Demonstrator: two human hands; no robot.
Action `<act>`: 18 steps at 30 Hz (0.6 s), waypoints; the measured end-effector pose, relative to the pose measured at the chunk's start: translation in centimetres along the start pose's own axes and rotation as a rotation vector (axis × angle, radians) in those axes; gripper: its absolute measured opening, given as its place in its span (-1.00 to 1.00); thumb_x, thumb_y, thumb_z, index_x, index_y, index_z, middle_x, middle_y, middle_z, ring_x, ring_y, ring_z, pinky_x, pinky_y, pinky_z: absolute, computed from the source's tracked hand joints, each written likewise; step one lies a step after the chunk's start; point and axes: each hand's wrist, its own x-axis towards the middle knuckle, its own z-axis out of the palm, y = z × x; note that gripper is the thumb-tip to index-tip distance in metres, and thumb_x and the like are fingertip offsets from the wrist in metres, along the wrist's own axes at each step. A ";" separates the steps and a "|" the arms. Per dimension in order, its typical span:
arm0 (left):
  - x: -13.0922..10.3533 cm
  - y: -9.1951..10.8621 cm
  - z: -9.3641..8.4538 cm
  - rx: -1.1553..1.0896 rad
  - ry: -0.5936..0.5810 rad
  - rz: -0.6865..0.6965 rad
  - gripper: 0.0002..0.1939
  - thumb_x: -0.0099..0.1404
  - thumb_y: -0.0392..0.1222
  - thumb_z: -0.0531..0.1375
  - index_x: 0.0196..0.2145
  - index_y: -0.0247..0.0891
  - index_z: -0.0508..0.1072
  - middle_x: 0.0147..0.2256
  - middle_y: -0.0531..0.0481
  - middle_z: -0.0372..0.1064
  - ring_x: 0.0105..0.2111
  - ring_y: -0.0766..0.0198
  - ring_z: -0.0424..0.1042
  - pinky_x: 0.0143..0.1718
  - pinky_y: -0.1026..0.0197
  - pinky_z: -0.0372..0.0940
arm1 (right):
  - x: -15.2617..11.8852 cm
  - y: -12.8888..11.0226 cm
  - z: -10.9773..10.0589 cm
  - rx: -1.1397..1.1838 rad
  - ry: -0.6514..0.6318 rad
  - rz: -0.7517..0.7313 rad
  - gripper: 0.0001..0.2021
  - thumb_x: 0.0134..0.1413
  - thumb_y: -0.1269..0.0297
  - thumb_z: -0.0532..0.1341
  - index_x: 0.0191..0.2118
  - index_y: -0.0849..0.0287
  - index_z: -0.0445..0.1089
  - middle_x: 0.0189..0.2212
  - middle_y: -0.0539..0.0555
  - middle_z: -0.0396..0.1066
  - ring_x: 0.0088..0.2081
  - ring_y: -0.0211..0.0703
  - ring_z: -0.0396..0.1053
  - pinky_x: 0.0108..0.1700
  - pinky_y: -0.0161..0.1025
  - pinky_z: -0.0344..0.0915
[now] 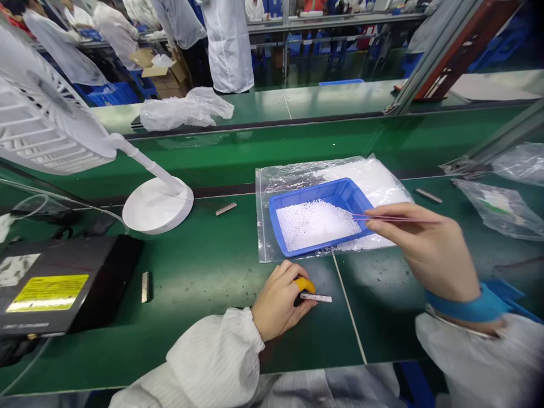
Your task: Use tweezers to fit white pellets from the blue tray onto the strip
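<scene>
My left hand (278,300) rests on the green table, its fingers closed round a small bar-shaped part (317,297) with a white upper face; a yellow finger cot (304,284) covers one fingertip. My right hand (429,249), with a blue wrist strap (467,303), pinches a pair of thin pink tweezers (399,219). The tweezer tips reach over the blue tray (278,229), above its right side. Small white pellets (318,224) fill much of that tray. Under it lies a clear zip bag (266,192) holding more white pellets.
Similar small bars lie on the table: one (226,209) behind, one (428,195) at right, one (146,287) at left. A white fan (157,204) and a black box with a yellow label (49,293) stand at left. Plastic bags (505,207) lie right. People in white coats are beyond.
</scene>
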 end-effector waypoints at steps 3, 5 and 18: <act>0.0 -0.1 0.2 0.004 0.002 -0.006 -0.89 0.27 -0.22 0.18 -0.27 -0.32 0.40 -0.22 -0.08 0.30 -0.21 0.16 0.24 -0.26 0.13 0.27 | 2.3 0.2 2.2 -0.045 -0.022 -0.105 -0.89 0.02 0.22 0.30 -0.31 0.11 0.48 -0.28 0.02 0.48 -0.20 -0.11 0.43 -0.20 -0.20 0.40; 0.1 -0.2 0.3 0.006 -0.004 -0.011 -0.89 0.26 -0.23 0.20 -0.26 -0.31 0.40 -0.23 -0.07 0.30 -0.20 0.16 0.24 -0.26 0.14 0.26 | 3.2 0.6 3.4 -0.102 -0.056 -0.123 -0.90 0.07 0.24 0.26 -0.30 0.12 0.47 -0.28 0.02 0.48 -0.20 -0.13 0.44 -0.18 -0.20 0.40; 0.0 -0.3 0.3 -0.019 0.013 -0.021 -0.91 0.25 -0.28 0.20 -0.26 -0.33 0.40 -0.23 -0.07 0.29 -0.21 0.15 0.25 -0.28 0.14 0.27 | 2.7 3.5 4.1 -0.443 -0.243 -0.298 -0.84 0.17 0.17 0.18 -0.28 0.11 0.45 -0.27 -0.02 0.51 -0.22 -0.09 0.44 -0.17 -0.12 0.33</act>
